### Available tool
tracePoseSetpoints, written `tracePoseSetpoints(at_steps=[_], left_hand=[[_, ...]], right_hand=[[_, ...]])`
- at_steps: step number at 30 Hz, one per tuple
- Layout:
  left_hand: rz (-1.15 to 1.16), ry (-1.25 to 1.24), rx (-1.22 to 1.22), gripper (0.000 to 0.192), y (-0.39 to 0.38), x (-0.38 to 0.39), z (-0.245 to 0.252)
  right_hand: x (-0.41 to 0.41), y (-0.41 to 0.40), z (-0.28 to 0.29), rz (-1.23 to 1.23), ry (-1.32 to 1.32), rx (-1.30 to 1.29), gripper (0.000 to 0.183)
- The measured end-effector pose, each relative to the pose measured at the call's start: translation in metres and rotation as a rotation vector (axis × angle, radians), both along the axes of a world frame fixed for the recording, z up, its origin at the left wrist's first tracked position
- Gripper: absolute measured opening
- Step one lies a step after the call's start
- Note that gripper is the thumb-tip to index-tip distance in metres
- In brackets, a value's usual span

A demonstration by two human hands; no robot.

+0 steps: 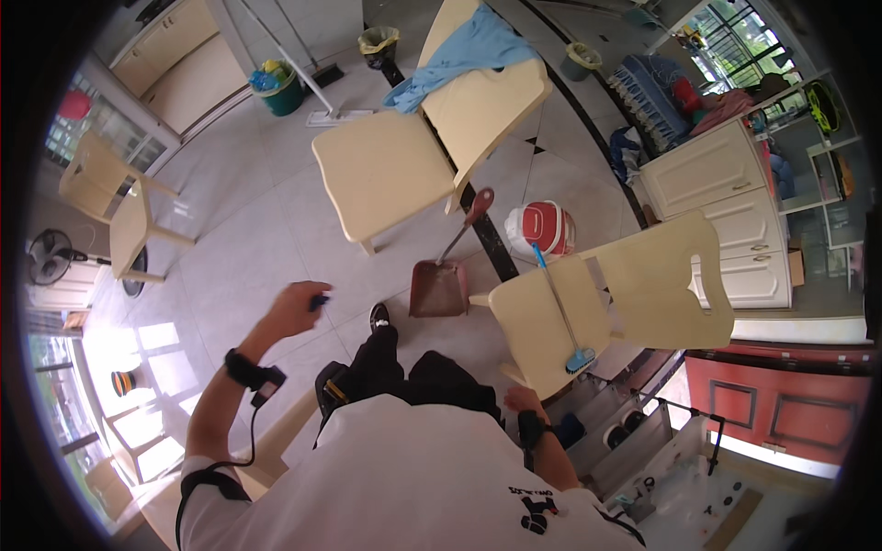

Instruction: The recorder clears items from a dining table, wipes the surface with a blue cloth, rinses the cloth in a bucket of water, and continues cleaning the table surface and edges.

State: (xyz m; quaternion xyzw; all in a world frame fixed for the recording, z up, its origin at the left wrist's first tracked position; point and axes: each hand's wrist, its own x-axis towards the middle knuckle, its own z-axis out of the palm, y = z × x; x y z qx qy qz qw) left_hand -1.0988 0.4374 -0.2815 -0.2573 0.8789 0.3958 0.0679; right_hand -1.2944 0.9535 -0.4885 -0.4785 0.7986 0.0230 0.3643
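My left hand (301, 308) is raised at left over the tiled floor, its fingers curled round a small black object (318, 302). My right hand (521, 399) hangs by the near edge of a cream chair (544, 310); what its fingers do is unclear. On that chair lies a scrub brush (579, 360) with blue head and grey handle. A dark red dustpan (439, 289) with a long handle stands on the floor ahead of my feet. Beyond it, a second cream chair (386, 172) has a light blue cloth (468, 52) over its backrest. Both wrists wear black straps.
A red and white appliance (541, 227) sits on the floor between the chairs. Farther off are a flat mop (337, 118), a broom (327, 74), a green bin (281, 96) and another chair (131, 220). Cabinets (716, 165) line the right; a shelf rack (620, 420) stands near my right arm.
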Motion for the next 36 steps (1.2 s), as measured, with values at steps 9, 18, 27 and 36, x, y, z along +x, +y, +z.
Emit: tracePoseSetpoints(at_steps=[9, 18, 27, 36], left_hand=[[-0.247, 0.127, -0.04, 0.059, 0.016, -0.232, 0.008], [-0.106, 0.211, -0.252, 0.034, 0.087, -0.333, -0.046], [-0.019, 0.154, -0.627, 0.037, 0.094, -0.337, -0.084], [0.076, 0.08, -0.625, 0.038, 0.114, -0.33, -0.089]], right_hand=[[-0.099, -0.075, 0.069, -1.41, -0.61, -0.3, 0.02], [-0.362, -0.142, -0.102, -1.048, -0.586, -0.531, 0.021], [-0.528, -0.163, -0.326, -1.102, 0.257, -0.229, 0.078], [-0.546, -0.2, -0.365, -1.391, -0.768, -0.335, 0.033]])
